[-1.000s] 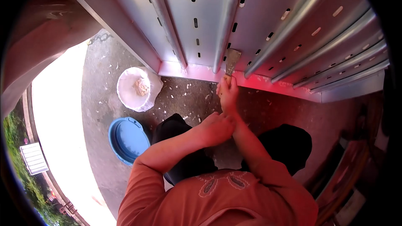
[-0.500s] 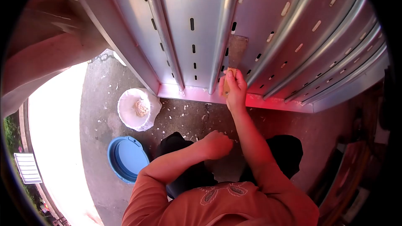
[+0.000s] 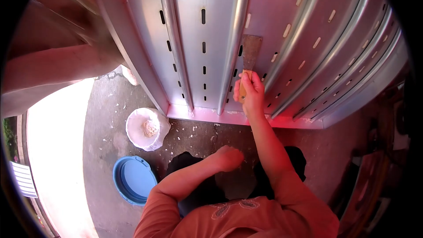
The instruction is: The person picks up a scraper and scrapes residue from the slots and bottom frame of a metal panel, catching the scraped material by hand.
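Observation:
My right hand (image 3: 251, 94) is closed around the wooden handle of a putty knife (image 3: 252, 53). Its broad, dull blade points up the face of a ribbed, slotted metal panel (image 3: 222, 26), just right of a round rib. Whether the blade touches the metal I cannot tell. Low above my knees, my left hand (image 3: 229, 158) is curled into a fist, its fingers turned out of sight. Anything inside that fist is hidden.
A white-lined bin (image 3: 135, 135) holding pale scraps stands on the floor at left, with a blue basin (image 3: 135, 177) nearer me. Pale flakes dot the concrete floor (image 3: 108, 150). The panel's bottom ledge (image 3: 207, 113) carries white residue. Dark clutter lines the right side.
The panel, bin and basin appear lower in view as the camera shifts. Against the panel, my right hand and the putty knife have moved slightly upward. My left fist stays near my knees.

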Demonstrator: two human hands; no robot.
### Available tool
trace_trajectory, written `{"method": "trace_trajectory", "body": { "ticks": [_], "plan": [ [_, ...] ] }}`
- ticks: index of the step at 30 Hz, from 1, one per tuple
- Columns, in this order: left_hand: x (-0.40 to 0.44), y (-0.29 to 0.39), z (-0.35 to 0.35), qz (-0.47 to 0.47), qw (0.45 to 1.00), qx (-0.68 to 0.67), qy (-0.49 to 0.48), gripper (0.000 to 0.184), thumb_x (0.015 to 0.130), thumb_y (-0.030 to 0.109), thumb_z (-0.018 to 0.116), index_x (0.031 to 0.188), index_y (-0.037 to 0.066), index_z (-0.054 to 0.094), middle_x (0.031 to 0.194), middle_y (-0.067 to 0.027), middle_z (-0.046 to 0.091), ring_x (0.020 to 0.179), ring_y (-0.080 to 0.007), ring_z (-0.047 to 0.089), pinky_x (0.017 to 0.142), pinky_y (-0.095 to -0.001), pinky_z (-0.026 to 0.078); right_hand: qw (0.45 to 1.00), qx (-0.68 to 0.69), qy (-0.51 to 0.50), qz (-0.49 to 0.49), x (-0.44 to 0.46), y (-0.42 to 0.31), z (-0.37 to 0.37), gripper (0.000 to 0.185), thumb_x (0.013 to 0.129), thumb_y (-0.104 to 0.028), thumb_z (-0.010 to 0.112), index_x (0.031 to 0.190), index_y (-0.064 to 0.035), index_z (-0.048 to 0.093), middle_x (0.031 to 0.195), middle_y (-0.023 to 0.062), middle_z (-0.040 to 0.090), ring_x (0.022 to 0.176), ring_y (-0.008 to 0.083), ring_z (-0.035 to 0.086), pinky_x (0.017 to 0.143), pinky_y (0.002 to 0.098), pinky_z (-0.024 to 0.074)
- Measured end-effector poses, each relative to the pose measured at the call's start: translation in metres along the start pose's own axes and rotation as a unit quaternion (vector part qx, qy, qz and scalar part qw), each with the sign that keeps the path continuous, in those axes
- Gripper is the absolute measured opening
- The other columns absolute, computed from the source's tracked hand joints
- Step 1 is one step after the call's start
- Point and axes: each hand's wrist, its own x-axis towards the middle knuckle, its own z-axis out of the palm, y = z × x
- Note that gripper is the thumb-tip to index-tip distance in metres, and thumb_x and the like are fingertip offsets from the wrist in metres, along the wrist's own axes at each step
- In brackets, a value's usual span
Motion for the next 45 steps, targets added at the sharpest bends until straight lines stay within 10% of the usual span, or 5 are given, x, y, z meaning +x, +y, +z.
{"method": "trace_trajectory", "body": {
  "ticks": [45],
  "plan": [
    [0.019,0.004,-0.001,-0.025,0.997,0.003,-0.069,0.032,0.084,0.035,0.058,0.093,0.005,0.065,0.084,-0.0184,0.065,0.084,-0.0361,0.063,0.071,-0.0445,0.051,0.998,-0.009,-0.038,0.057,0.006,-0.059,-0.064,0.024,0.097,-0.027,0.044,0.094,-0.0043,0.051,0.06,0.0066,0.052,0.038,0.0134,0.046,0.037,0.0246,0.0346]
  ]
}}
